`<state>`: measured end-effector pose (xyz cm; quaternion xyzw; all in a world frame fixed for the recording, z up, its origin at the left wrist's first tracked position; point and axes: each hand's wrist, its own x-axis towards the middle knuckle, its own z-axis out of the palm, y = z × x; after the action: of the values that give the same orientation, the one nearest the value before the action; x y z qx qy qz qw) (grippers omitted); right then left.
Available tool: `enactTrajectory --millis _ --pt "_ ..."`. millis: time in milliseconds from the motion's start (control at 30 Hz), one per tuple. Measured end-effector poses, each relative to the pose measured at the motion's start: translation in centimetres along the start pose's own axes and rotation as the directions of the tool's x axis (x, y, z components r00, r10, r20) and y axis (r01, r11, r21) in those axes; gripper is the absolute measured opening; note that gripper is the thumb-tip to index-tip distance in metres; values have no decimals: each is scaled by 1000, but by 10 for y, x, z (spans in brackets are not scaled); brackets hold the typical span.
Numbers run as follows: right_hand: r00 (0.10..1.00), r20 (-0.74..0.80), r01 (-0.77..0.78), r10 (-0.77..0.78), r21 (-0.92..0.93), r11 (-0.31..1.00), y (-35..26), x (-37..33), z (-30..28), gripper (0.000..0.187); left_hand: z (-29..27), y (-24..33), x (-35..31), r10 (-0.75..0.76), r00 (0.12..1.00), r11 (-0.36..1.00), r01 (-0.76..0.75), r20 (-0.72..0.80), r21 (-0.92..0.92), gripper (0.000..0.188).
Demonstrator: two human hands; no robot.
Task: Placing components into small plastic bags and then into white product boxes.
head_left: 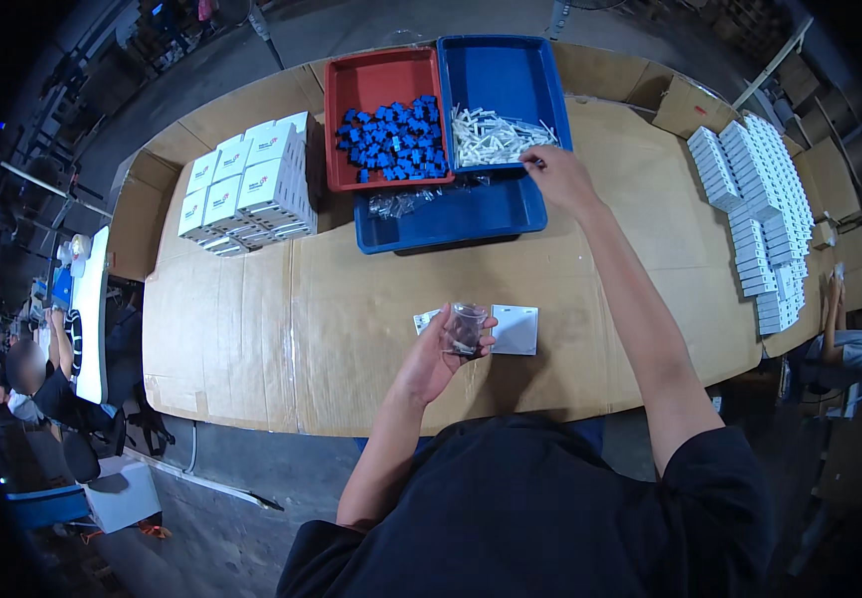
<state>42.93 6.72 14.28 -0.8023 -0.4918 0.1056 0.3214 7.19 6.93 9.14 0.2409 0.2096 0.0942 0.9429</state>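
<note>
My left hand [431, 361] is wrapped round a small clear plastic cup [465, 325], held above the near middle of the table. Something small and pale seems to lie low in the cup, too small to name. A flat white square box or card [517, 331] lies just right of that hand, and a white edge [425, 319] shows behind it. My right hand [556, 175] reaches to the near right corner of a blue tray [504, 70]. Short white plastic pieces [496, 138] are heaped there. Its fingertips are pinched together, and what they hold, if anything, is hidden.
A red tray [383, 72] holds blue jigsaw-shaped pieces [393, 140]. In front, a lower blue tray [451, 231] contains clear plastic wrap. White boxes [251, 189] are stacked at the left, and many more boxes [758, 219] at the right. Cardboard walls edge the table; people sit at both sides.
</note>
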Motion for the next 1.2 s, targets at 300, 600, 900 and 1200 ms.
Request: enactTrajectory --millis 300,600,900,1200 --pt "995 -69 29 -66 -439 898 20 45 13 14 -1 2 -4 15 1000 1000 -15 -6 24 58" --pt "993 -116 -8 -23 -263 965 44 47 8 17 -5 -1 -5 17 1000 1000 -17 4 0 58" --pt "991 -79 -11 105 745 667 -22 -10 -70 17 -8 4 -6 46 999 993 -48 -24 -104 59" --pt "950 237 41 -201 546 837 -83 -107 -47 9 24 20 -1 55 997 997 -51 57 -64 61"
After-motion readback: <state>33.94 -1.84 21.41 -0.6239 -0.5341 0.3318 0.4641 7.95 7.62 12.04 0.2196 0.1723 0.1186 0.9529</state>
